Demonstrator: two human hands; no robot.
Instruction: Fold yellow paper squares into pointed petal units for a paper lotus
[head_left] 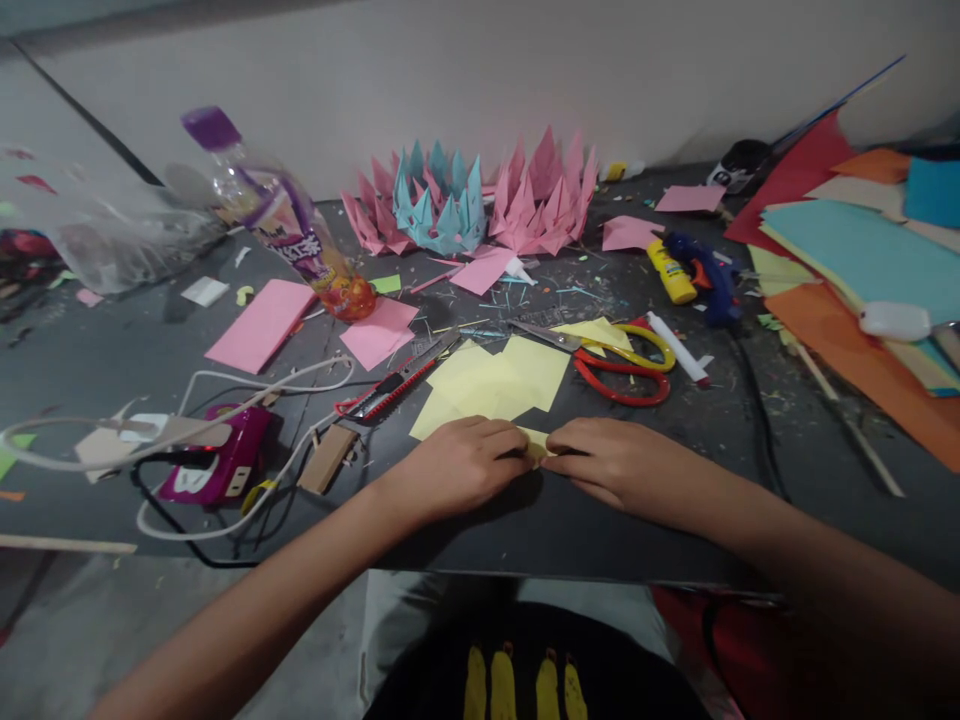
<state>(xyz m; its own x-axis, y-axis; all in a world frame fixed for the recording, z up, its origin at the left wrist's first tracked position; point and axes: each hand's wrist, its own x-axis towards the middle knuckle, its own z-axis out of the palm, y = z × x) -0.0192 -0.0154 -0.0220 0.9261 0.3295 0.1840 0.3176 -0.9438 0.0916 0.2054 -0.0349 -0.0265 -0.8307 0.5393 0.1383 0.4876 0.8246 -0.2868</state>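
Observation:
Between my two hands is a small piece of yellow paper (535, 442), mostly hidden by the fingers. My left hand (471, 462) has its fingers closed on the paper's left side. From the right, my right hand (607, 462) pinches the other side, fingertips together. Just beyond them lie several overlapping yellow paper sheets (491, 385). Scissors (622, 365) with red and yellow handles rest to the right of the sheets, and a red box cutter (394, 385) lies to their left.
Folded pink paper crowns (544, 205) and a blue one (442, 215) stand at the back. A drink bottle (292, 230) leans beside pink sheets. A purple power socket (225, 465) with looping cables is left; a blue glue gun (712, 285) and coloured paper (862, 260) are right.

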